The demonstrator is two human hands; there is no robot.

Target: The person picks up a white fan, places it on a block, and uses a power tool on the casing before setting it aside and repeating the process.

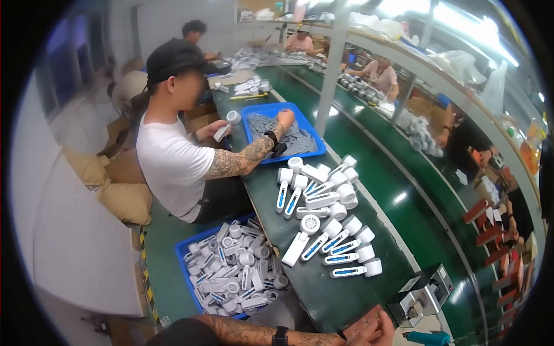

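Note:
My left hand (378, 331) is at the bottom edge, its tattooed forearm coming in from the lower left with a black band on the wrist. Its fingers are curled together beside a reddish-brown block (359, 323); what they hold, if anything, is hidden. My right hand is out of sight. Beyond the hand, white handheld fans (348, 272) lie in rows on the dark green table (323, 294), several with blue inner strips showing in their handles. Right of my hand stands a small screw feeder (420, 295), with a teal electric screwdriver (427, 338) in front of it.
A blue crate (186, 266) full of fan parts sits low on the left. Ahead, a co-worker in white (173, 144) reaches into a blue tray (316, 151) of grey pieces. A green conveyor (398, 196) runs along the right, past a shelf post (333, 75).

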